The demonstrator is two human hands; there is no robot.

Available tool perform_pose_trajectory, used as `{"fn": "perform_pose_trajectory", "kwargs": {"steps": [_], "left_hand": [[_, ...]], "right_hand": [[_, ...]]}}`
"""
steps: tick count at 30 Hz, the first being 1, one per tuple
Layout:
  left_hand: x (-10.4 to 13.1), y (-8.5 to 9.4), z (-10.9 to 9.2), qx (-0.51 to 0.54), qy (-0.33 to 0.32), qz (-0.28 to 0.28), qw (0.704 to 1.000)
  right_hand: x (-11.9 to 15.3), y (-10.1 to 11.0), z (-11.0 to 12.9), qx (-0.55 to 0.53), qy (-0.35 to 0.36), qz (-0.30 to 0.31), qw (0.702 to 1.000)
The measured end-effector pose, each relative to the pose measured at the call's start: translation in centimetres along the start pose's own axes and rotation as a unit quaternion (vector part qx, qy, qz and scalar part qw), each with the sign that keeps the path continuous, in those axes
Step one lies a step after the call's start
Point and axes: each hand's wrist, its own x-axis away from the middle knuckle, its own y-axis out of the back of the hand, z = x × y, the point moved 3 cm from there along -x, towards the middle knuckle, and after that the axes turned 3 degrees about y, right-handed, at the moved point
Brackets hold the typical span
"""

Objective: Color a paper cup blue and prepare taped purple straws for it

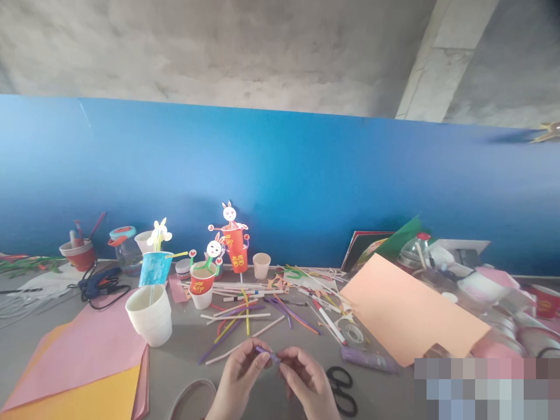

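Observation:
Between my two hands, low in the middle of the view, is a short purple piece (268, 353), perhaps part of a straw. My left hand (242, 373) pinches its left end between thumb and fingertips. The fingers of my right hand (305, 376) are closed on its right end. Just right of my right hand lie black-handled scissors (342, 391). Beyond the hands are scattered coloured straws (247, 315). Farther back stand a red cup figure with a rabbit face (238, 248) and a smaller one (202, 283).
On the left, a stack of white cups (151, 315) holds up a blue cup (154, 269), beside pink and yellow sheets (87, 361). An orange sheet (411, 309), tape roll (353, 333) and purple tube (370, 359) lie right. A blue panel (280, 175) stands behind.

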Motion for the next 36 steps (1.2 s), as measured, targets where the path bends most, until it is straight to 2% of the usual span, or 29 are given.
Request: {"fn": "perform_pose_trajectory", "kwargs": {"steps": [6, 13, 20, 26, 33, 36], "left_hand": [[0.2, 0.1, 0.1, 0.012, 0.038, -0.005, 0.999], [0.5, 0.2, 0.3, 0.031, 0.044, -0.012, 0.998], [0.4, -0.2, 1.3, 0.178, 0.091, -0.007, 0.98], [0.2, -0.6, 1.8, 0.261, 0.121, -0.045, 0.957], [0.1, 0.1, 1.5, 0.113, 0.056, -0.041, 0.991], [0.2, 0.2, 1.0, 0.058, 0.035, -0.04, 0.997]], "right_hand": [[0.2, -0.5, -0.2, 0.062, 0.003, 0.039, 0.997], [0.3, -0.9, -0.1, 0.09, 0.0, 0.066, 0.994], [0.2, -1.1, 0.3, 0.12, -0.003, 0.097, 0.988], [0.0, -1.5, 0.4, 0.136, -0.003, 0.109, 0.985], [0.4, -1.5, 0.1, 0.156, 0.013, 0.096, 0.983], [0.5, -1.3, 0.4, 0.175, 0.052, 0.075, 0.98]]}}
